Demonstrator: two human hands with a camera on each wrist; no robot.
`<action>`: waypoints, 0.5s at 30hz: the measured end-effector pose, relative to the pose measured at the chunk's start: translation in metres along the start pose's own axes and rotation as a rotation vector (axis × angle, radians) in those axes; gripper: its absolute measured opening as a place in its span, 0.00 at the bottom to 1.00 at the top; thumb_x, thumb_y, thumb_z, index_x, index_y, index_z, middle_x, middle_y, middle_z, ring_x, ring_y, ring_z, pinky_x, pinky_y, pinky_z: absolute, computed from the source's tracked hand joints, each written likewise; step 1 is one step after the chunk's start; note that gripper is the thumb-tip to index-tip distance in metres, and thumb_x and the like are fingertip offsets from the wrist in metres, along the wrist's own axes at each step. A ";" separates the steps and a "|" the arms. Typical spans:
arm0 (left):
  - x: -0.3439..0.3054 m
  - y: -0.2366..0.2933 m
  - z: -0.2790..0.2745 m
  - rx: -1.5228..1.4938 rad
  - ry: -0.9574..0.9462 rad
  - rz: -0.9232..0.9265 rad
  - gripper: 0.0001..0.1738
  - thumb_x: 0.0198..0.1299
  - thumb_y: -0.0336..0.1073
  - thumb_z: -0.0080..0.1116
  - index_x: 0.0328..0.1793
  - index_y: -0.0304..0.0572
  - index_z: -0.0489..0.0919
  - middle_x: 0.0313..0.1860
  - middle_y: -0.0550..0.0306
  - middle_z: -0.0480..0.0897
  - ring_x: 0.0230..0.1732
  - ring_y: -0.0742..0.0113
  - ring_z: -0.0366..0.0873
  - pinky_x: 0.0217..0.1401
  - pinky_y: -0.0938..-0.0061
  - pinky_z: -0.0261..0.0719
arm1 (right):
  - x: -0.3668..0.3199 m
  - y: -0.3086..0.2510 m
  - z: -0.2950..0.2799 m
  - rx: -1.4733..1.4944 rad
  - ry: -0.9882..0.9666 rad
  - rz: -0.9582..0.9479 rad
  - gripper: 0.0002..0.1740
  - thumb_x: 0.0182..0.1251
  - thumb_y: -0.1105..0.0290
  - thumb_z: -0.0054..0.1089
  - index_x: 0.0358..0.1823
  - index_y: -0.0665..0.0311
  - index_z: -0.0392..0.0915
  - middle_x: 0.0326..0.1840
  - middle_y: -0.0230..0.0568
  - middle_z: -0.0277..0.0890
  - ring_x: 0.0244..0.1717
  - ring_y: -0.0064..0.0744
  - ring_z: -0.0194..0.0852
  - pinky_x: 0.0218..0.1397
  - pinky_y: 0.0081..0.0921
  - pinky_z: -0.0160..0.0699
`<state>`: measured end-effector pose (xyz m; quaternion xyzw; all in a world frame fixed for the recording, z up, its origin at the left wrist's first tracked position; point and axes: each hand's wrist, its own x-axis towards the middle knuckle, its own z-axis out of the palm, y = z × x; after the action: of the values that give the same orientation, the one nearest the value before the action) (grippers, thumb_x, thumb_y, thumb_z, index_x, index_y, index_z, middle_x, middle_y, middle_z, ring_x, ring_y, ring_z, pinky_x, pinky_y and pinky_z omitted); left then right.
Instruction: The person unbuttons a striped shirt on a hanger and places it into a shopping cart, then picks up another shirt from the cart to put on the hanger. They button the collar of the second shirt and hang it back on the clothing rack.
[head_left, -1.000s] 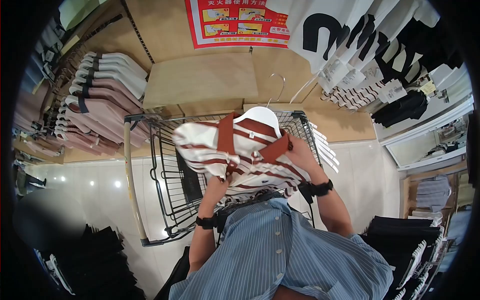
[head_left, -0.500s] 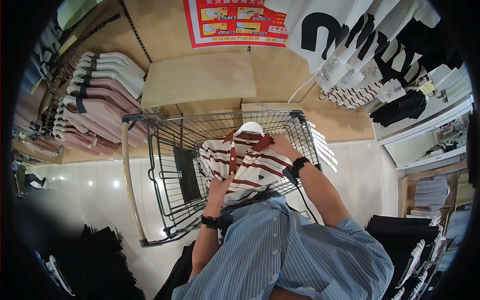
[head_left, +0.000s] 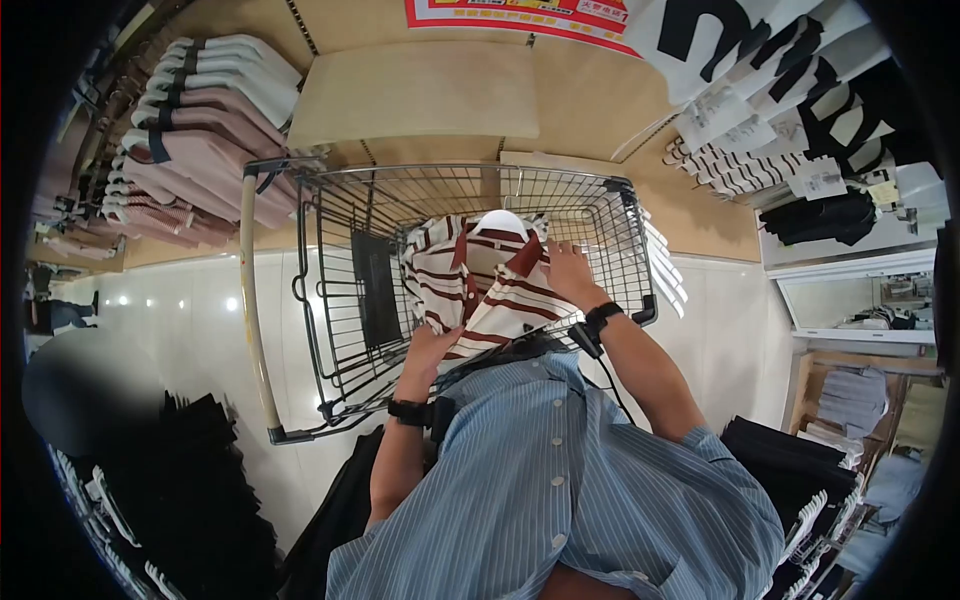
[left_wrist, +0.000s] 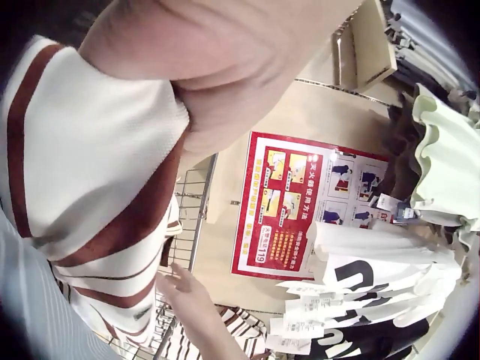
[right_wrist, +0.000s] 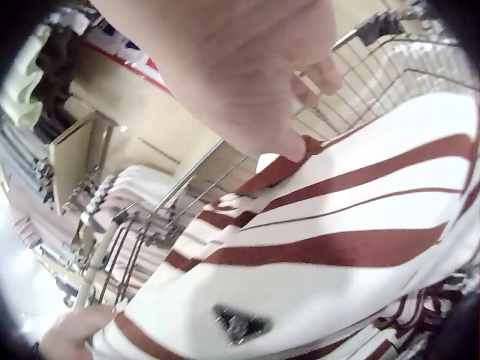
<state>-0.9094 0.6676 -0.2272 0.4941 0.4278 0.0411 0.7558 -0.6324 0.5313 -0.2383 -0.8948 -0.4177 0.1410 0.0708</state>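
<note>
A white polo shirt [head_left: 517,312] with brown stripes and a brown collar lies in the shopping cart [head_left: 360,172], a white hanger [head_left: 500,222] in its neck. The left hand [head_left: 430,350] grips the shirt's front at the lower left, thumb on top; its fingertips are hidden by the cloth in the left wrist view. By the collar's right side rests the right hand [head_left: 572,278], its fingers loosely extended. In the right wrist view, the right thumb touches the brown collar [right_wrist: 274,174] while the other fingers stand apart from it. A dark triangular badge [right_wrist: 240,324] shows on the shirt.
Pink and white tops [head_left: 200,130] hang on a rack at the left. White printed shirts [head_left: 700,40] hang at the upper right. A wooden shelf [head_left: 415,95] stands beyond the cart, and black garments [head_left: 170,500] hang at the lower left.
The shirt has been lowered into the cart with its hanger and now lies flatter. The right hand's fingers have loosened at the collar. The head view has tilted down.
</note>
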 end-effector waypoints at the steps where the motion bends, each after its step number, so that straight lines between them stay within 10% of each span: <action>1: 0.001 -0.001 -0.001 0.018 -0.006 0.023 0.20 0.58 0.31 0.65 0.55 0.27 0.78 0.48 0.53 0.84 0.45 0.67 0.81 0.48 0.72 0.77 | -0.009 -0.009 -0.004 -0.073 0.138 -0.049 0.27 0.64 0.63 0.61 0.63 0.63 0.70 0.59 0.50 0.73 0.59 0.56 0.71 0.60 0.45 0.73; 7: 0.001 0.009 0.010 -0.066 -0.061 0.064 0.19 0.60 0.29 0.63 0.57 0.29 0.77 0.48 0.53 0.84 0.44 0.68 0.81 0.48 0.74 0.79 | -0.037 -0.069 -0.036 0.336 0.021 -0.732 0.27 0.61 0.66 0.65 0.61 0.59 0.70 0.65 0.43 0.65 0.59 0.51 0.71 0.60 0.40 0.73; 15: 0.011 -0.008 0.015 0.011 -0.030 0.190 0.19 0.58 0.29 0.63 0.55 0.29 0.77 0.47 0.52 0.84 0.45 0.66 0.81 0.49 0.71 0.78 | -0.042 -0.086 -0.024 0.282 -0.213 -0.580 0.15 0.58 0.65 0.66 0.45 0.61 0.76 0.48 0.39 0.74 0.52 0.44 0.75 0.49 0.37 0.78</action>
<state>-0.8952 0.6584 -0.2384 0.5371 0.3676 0.1030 0.7522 -0.7128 0.5538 -0.1868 -0.7003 -0.6364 0.2641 0.1869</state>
